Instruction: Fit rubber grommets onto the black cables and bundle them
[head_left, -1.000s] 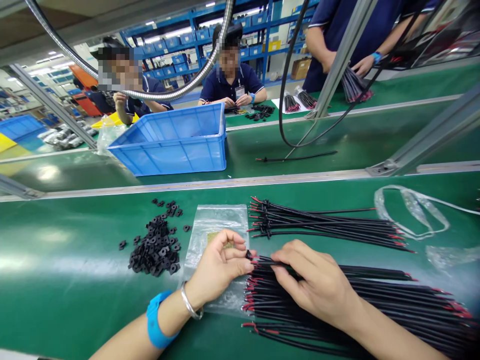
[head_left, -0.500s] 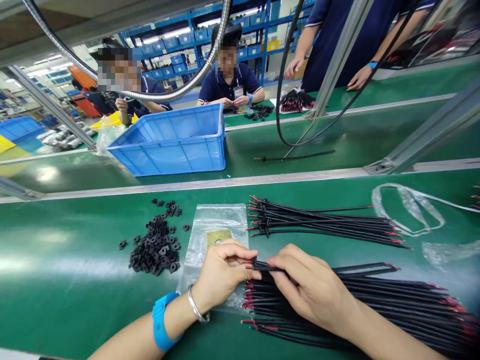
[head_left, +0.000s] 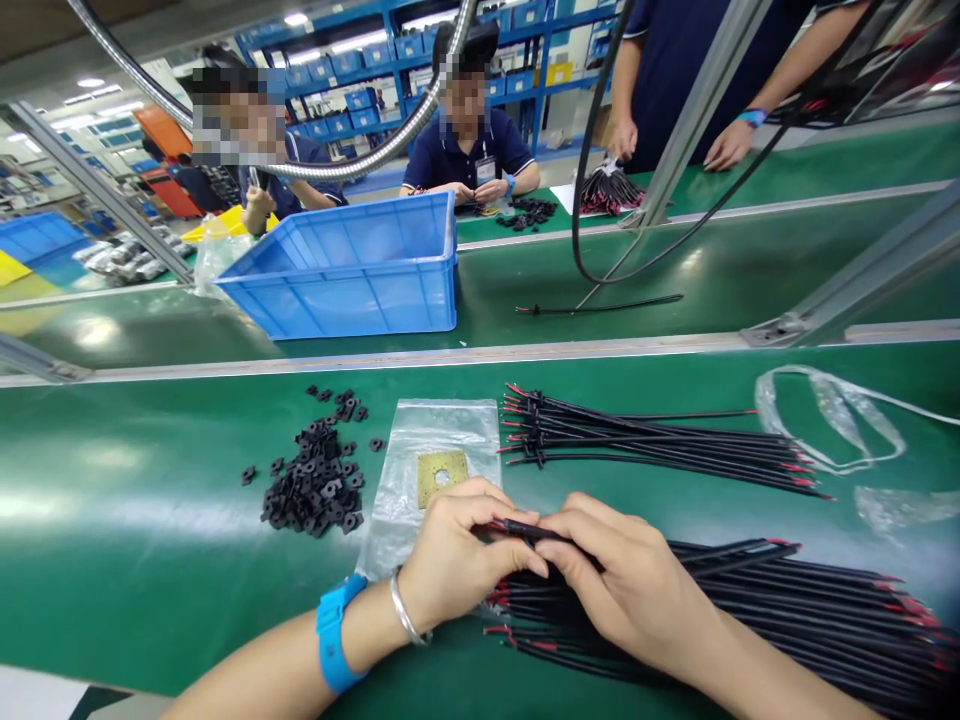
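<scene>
My left hand (head_left: 469,550) pinches one end of a black cable (head_left: 529,531), and red wire tips stick out beside its fingers. A little farther along, my right hand (head_left: 630,570) is closed round the same cable, its fingertips close to the left ones. Whether a small part sits on the cable between them is hidden by my fingers. Beneath the hands lies a thick bundle of black cables (head_left: 795,605) with red ends. Behind it rests a smaller row of cables (head_left: 652,440) with black pieces fitted near their left ends. Small black parts with holes (head_left: 315,485) form a heap to the left.
A clear plastic bag (head_left: 405,430) lies under a yellowish square plate (head_left: 430,480). Beyond the metal rail stand a blue bin (head_left: 345,300) and slanted metal posts (head_left: 847,270). A dark cord (head_left: 576,200) hangs down. Several co-workers work across the bench.
Both hands have shifted slightly right and drawn together along the cable. The black piece seen at the left fingertips earlier is now out of sight. Across the bench, the standing person's hand has reached a cable bundle.
</scene>
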